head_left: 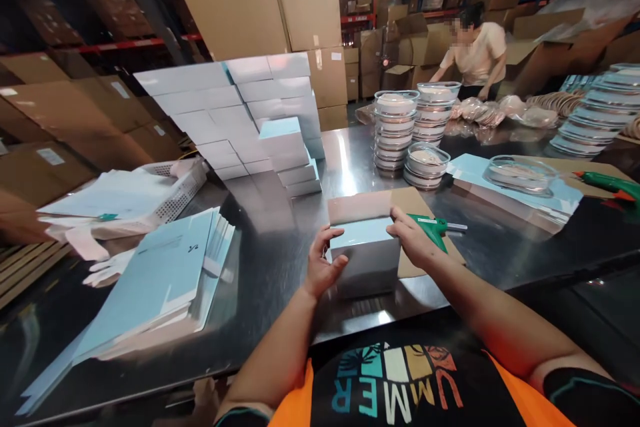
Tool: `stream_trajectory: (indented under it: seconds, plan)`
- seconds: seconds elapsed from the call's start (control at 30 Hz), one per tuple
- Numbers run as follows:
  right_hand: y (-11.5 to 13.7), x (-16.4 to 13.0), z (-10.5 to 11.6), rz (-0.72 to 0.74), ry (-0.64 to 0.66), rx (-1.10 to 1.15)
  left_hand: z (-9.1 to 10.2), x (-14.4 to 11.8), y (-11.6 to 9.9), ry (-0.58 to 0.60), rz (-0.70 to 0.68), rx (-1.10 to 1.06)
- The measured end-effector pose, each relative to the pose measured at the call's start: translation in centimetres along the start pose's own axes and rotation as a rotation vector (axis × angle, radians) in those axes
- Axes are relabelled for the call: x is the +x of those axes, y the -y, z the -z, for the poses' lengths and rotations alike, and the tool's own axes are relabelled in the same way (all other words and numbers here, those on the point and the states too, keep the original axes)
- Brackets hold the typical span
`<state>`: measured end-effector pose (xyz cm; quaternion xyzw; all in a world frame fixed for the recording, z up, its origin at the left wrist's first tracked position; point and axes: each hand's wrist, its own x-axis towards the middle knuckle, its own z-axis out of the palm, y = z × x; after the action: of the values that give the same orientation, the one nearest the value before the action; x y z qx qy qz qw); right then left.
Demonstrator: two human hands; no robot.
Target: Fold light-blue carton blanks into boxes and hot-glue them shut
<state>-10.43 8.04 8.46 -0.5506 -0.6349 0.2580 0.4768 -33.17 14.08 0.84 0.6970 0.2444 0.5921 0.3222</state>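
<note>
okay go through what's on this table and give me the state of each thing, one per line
Small box: closed, gripped on both sides.
Left hand: on box's left side.
Right hand: on box's right top.
Glue gun: lying on the cardboard sheet.
White boxes: stacked.
Lidded containers: stacked, closed.

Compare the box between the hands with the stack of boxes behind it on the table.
The box is single, with its top flap open, gripped by the left hand and right hand; the stacked boxes are many, closed and untouched. The box sits near the table edge; the stacked boxes stand farther back. Both are pale and light blue.
</note>
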Motion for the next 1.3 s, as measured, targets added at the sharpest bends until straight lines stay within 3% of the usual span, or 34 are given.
stream_trajectory:
  seconds: [0.1,0.2,0.3,0.4,0.53,0.7,1.1,1.3]
  plan:
    - [-0.5,-0.4,0.9,-0.006,0.083,0.177,0.4,0.2,0.1,0.051,-0.008,0.037]
    - [-1.5,-0.5,1.9,0.076,0.213,0.216,0.5,0.5,0.0,0.050,-0.045,0.067]
    - [-2.6,-0.8,2.6,0.165,0.312,0.147,0.2,0.9,-0.3,-0.034,-0.072,-0.010]
    - [-2.7,-1.4,3.1,0.241,0.266,0.001,0.1,1.4,-0.6,-0.083,-0.097,-0.175]
    - [-1.3,-2.2,3.0,0.374,0.221,-0.115,0.9,1.8,-1.0,0.030,-0.144,-0.107]
    - [-0.1,-2.5,2.9,0.448,0.272,-0.138,2.3,2.3,-1.5,0.186,-0.257,0.000]
    - [-0.9,-3.2,2.9,0.562,0.325,-0.157,3.0,2.8,-3.1,0.402,-0.436,0.163]
    - [-1.4,-3.5,2.8,0.623,0.321,-0.189,3.1,2.9,-4.1,0.513,-0.521,0.085]
